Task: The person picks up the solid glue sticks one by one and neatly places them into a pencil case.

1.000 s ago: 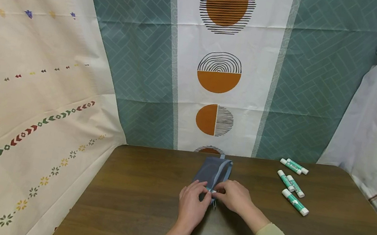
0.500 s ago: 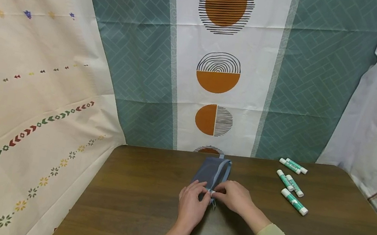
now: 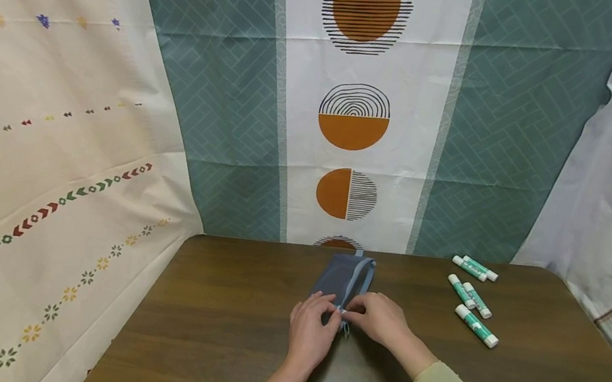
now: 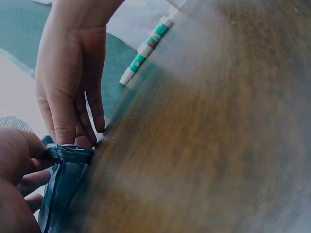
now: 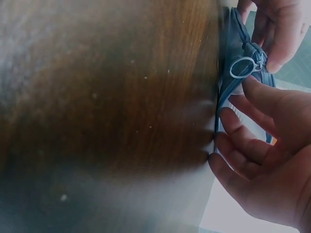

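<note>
A blue-grey zip pouch (image 3: 336, 273) lies on the table with its zipped edge toward the right. At its near end my left hand (image 3: 312, 331) pinches the edge beside the zip slider. My right hand (image 3: 378, 319) meets it from the other side, thumb and forefinger pinching the pouch's rim. In the right wrist view a zip pull ring (image 5: 241, 68) hangs by my right thumb. A bit of white and teal shows between the fingertips in the head view; the fingers hide most of it.
Several green-and-white glue sticks (image 3: 477, 326) lie at the right on the brown wooden table (image 3: 213, 323), some in pairs. A patterned cloth (image 3: 341, 196) hangs behind the table's far edge, with a cream cloth (image 3: 102, 185) on the left.
</note>
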A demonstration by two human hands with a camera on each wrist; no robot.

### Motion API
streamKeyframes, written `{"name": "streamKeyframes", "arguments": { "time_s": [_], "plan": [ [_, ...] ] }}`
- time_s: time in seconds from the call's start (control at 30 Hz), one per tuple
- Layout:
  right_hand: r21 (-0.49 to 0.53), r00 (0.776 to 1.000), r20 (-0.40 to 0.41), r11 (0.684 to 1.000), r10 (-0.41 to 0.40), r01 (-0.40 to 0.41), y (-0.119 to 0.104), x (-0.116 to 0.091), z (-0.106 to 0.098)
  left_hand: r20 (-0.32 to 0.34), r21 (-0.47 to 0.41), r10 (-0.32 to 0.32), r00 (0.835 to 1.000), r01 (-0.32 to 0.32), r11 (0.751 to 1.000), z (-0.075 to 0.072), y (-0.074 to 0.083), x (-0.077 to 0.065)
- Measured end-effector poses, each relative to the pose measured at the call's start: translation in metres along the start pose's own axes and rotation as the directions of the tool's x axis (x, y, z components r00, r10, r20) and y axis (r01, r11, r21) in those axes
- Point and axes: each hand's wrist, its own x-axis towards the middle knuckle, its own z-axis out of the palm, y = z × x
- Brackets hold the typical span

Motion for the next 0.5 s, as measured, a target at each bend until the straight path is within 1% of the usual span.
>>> {"name": "streamKeyframes", "arguments": {
  "time_s": [0.23, 0.37, 0.5],
  "plan": [
    [0.015, 1.0, -0.012, 1.0, -0.027, 0.028, 0.006, -0.004, -0.002, 0.006, -0.005, -0.007, 1.0, 0.007, 1.0, 0.0, 0.0, 0.0],
    [-0.001, 0.999, -0.045, 1.0, -0.024, 0.024, 0.014, -0.012, -0.01, 0.008, -0.004, -0.007, 1.0, 0.007, 1.0, 0.0, 0.0, 0.0],
    [-0.053, 0.995, -0.101, 0.998, -0.025, 0.02, 0.024, -0.023, -0.022, -0.001, -0.003, -0.004, 1.0, 0.004, 1.0, 0.0, -0.001, 0.0]
  ]
}}
